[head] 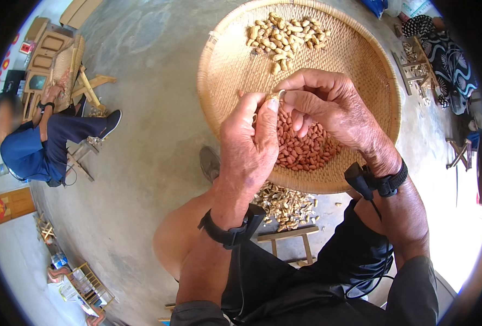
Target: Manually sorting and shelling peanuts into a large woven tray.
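My left hand (251,134) pinches a peanut shell (274,96) between thumb and fingers. Close against it, my right hand (326,108) grips the same shell's right side with thumb and forefinger. Both hands are above a round woven basket tray (371,49). Unshelled peanuts (283,38) lie in a loose pile at the tray's far part. Red-skinned shelled peanuts (302,150) are heaped at the near part, partly hidden by my hands. What remains inside the held shell cannot be made out. Each wrist wears a black strap with a small device.
Empty shells (290,203) cover the floor below the tray, beside a wooden stool (287,235). A seated person (33,142) works at another woven tray (67,73) on the left. Another person in patterned clothes (449,65) is at the upper right, near a wooden frame (426,61).
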A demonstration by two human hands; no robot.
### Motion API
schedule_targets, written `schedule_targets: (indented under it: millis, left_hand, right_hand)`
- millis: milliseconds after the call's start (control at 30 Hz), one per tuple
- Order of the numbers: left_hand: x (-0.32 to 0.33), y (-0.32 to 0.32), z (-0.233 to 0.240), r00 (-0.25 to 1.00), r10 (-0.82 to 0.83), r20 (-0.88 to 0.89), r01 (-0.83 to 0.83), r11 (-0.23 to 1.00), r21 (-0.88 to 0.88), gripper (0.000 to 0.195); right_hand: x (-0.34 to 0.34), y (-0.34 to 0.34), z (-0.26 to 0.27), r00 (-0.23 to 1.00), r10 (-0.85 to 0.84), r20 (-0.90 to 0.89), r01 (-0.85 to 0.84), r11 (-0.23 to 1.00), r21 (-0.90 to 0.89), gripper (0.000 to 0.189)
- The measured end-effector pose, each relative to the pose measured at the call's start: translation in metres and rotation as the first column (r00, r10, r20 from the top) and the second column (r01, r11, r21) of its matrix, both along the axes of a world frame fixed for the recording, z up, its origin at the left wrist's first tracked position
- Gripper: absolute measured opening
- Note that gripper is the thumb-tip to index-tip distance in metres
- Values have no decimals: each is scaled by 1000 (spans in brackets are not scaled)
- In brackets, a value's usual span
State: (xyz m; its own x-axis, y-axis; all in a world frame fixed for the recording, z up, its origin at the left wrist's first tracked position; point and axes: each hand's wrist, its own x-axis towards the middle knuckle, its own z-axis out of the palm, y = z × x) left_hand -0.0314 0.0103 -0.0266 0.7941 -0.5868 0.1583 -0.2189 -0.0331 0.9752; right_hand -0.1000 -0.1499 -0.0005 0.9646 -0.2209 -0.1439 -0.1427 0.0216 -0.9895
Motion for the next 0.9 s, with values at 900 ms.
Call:
schedule_targets:
  millis: [900]
  left_hand:
    - [1,7,2,840,-170,-516,100,982,-160,23]
  right_hand:
    - [1,2,-12,996,-29,84,35,997,-71,12]
